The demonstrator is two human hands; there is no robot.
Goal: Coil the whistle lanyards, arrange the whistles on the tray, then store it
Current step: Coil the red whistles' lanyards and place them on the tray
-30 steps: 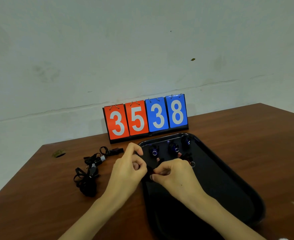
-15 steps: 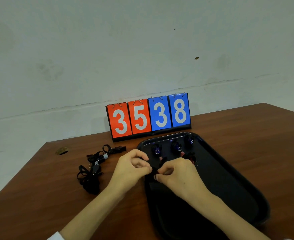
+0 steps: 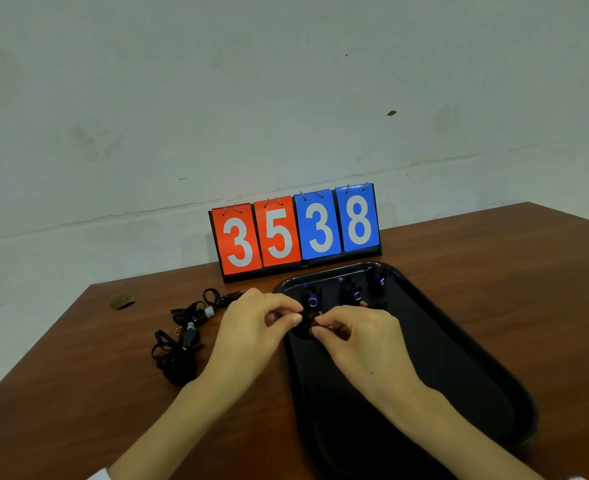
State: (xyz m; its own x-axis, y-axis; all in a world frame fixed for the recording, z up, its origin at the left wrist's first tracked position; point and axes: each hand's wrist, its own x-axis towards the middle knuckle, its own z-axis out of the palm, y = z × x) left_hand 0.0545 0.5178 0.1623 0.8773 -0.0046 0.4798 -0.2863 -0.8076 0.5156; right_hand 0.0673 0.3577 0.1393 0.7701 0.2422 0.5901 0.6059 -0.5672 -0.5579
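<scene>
Over the last second my two hands have closed in on each other above the far-left part of the tray (image 3: 442, 368). The left hand (image 3: 258, 330) earlier had its forefinger raised clear. That finger is now lowered, and forefinger and thumb pinch the left side of the whistle bundle (image 3: 307, 320). The right hand (image 3: 362, 341) keeps its fingers curled and pinches the bundle's right side, where a small metal ring shows at the fingertips. The bundle is a dark whistle with its cord gathered tight. It is held between the two hands just over the tray floor, and I cannot tell whether it touches the floor. The pinches hide how many turns are wound. I judge that this lanyard is at or close to the end of its coiling, and that the next action required is to set it down. Three coiled whistles (image 3: 352, 292) already sit in a row along the tray's far edge, so the free floor nearer to me is the logical place for it. The loose pile (image 3: 178, 348) of uncoiled lanyards lies on the table (image 3: 78, 393) to the left of the tray, unchanged. Coiling therefore remains to be done, and storage is well off. The scoreboard (image 3: 296, 233) stands just beyond the tray's far edge and has not moved.
</scene>
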